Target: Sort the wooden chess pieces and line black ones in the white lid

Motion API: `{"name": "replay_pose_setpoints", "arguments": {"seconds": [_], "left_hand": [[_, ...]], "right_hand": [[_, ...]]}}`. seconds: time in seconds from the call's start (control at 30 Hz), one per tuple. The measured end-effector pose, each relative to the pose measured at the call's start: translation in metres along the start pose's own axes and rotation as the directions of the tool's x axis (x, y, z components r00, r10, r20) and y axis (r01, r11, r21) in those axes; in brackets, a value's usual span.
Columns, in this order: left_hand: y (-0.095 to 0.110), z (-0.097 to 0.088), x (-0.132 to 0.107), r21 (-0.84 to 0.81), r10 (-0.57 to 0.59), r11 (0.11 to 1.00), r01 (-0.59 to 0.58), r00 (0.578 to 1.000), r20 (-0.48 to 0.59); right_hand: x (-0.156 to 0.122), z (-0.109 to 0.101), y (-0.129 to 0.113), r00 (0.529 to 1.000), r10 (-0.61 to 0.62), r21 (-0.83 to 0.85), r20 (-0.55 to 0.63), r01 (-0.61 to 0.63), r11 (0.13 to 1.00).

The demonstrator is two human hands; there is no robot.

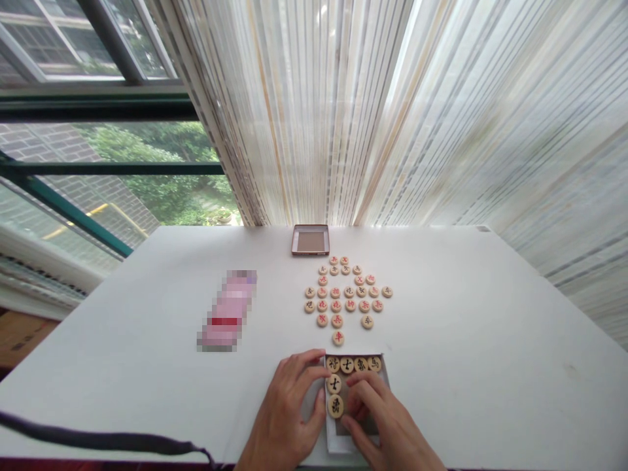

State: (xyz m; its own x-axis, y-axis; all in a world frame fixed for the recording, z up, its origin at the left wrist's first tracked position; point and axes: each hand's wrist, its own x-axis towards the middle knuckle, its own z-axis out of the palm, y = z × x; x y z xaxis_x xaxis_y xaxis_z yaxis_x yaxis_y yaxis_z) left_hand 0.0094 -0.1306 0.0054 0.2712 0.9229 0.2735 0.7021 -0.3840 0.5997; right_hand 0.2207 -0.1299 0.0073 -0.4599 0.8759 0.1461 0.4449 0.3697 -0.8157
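Note:
A shallow white-edged box (356, 443) lies at the table's near edge. Black-marked round xiangqi pieces line its far row and left column, among them a horse piece (375, 364) and an elephant piece (335, 406). My left hand (293, 409) rests along the box's left wall, fingers and thumb apart, fingertips at the rim. Over the box interior, my right hand (380, 412) has bent fingers with the thumb apart from them, close to the left-column pieces. I see no piece between them, though the curled fingers hide part of the box floor.
Beyond the box, loose red and black xiangqi pieces (336, 305) spread over the white table (441, 327). A box lid (311, 242) lies at the far edge. Left of the pieces is a blurred pink item (228, 311). A dark strap (98, 435) crosses the lower left. Curtains hang behind.

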Motion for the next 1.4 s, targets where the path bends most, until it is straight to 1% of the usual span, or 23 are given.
{"name": "replay_pose_setpoints", "arguments": {"seconds": [0.07,0.13,0.23,0.27,0.3,0.47,0.53,0.63,0.73,0.83,0.9,0.97,1.1,1.17,1.23,1.27,1.33,1.4], "left_hand": [[-0.001,0.000,0.000,-0.005,-0.002,1.000,0.002,1.000,0.002],[-0.002,0.001,-0.001,-0.011,-0.002,1.000,0.002,1.000,0.002],[-0.004,0.002,-0.002,-0.014,-0.006,1.000,0.006,1.000,0.003],[-0.004,0.002,-0.002,-0.016,-0.007,1.000,0.008,1.000,0.002],[-0.004,0.002,-0.002,-0.019,-0.008,1.000,0.008,1.000,0.000],[-0.003,0.001,-0.001,-0.040,-0.012,0.999,0.011,0.999,-0.032],[-0.004,0.001,-0.001,-0.056,-0.028,0.998,0.025,0.998,-0.053],[-0.006,0.003,-0.001,-0.093,-0.056,0.994,0.048,0.995,-0.083],[-0.010,0.005,0.001,-0.150,-0.109,0.984,0.093,0.988,-0.105],[-0.011,0.003,0.009,-0.208,-0.170,0.968,0.139,0.975,-0.141],[-0.009,-0.002,0.019,-0.224,-0.180,0.965,0.138,0.967,-0.178],[-0.002,-0.009,0.036,-0.229,-0.165,0.967,0.114,0.962,-0.216],[0.012,-0.026,0.082,-0.244,-0.057,0.970,-0.008,0.965,-0.258],[0.014,-0.031,0.109,-0.241,0.000,0.969,-0.061,0.969,-0.248],[0.010,-0.030,0.136,-0.219,0.028,0.972,-0.082,0.971,-0.237],[0.006,-0.029,0.149,-0.202,0.034,0.976,-0.080,0.974,-0.223],[-0.001,-0.024,0.171,-0.152,0.059,0.985,-0.082,0.987,-0.148],[-0.009,-0.018,0.186,-0.136,0.077,0.986,-0.093,0.990,-0.117]], "right_hand": [[0.001,-0.011,-0.003,1.000,-0.009,0.009,-0.024,0.010,1.000],[0.002,-0.022,-0.004,0.997,0.001,0.012,-0.075,0.000,1.000],[0.009,-0.040,-0.002,0.985,0.062,-0.026,-0.162,-0.067,0.997],[0.013,-0.047,0.000,0.980,0.063,-0.039,-0.189,-0.071,0.997],[0.016,-0.053,0.003,0.979,0.070,-0.054,-0.190,-0.081,0.995],[0.042,-0.088,0.022,0.978,0.070,-0.104,-0.198,-0.092,0.990],[0.052,-0.099,0.032,0.971,0.086,-0.117,-0.224,-0.114,0.987],[0.064,-0.110,0.047,0.955,0.112,-0.099,-0.275,-0.144,0.985],[0.075,-0.117,0.061,0.945,0.104,-0.066,-0.309,-0.130,0.989],[0.088,-0.125,0.071,0.946,0.077,-0.126,-0.314,-0.122,0.985],[0.099,-0.132,0.074,0.952,0.051,-0.195,-0.303,-0.115,0.974],[0.114,-0.139,0.075,0.959,0.030,-0.236,-0.282,-0.100,0.967],[0.146,-0.144,0.077,0.970,0.043,-0.253,-0.238,-0.105,0.962],[0.164,-0.142,0.078,0.978,0.068,-0.262,-0.195,-0.119,0.958],[0.182,-0.138,0.081,0.984,0.108,-0.276,-0.142,-0.144,0.950],[0.191,-0.136,0.082,0.984,0.133,-0.285,-0.119,-0.162,0.945],[0.206,-0.132,0.085,0.980,0.180,-0.305,-0.083,-0.197,0.932],[0.217,-0.130,0.088,0.972,0.229,-0.322,-0.047,-0.232,0.918]]}}
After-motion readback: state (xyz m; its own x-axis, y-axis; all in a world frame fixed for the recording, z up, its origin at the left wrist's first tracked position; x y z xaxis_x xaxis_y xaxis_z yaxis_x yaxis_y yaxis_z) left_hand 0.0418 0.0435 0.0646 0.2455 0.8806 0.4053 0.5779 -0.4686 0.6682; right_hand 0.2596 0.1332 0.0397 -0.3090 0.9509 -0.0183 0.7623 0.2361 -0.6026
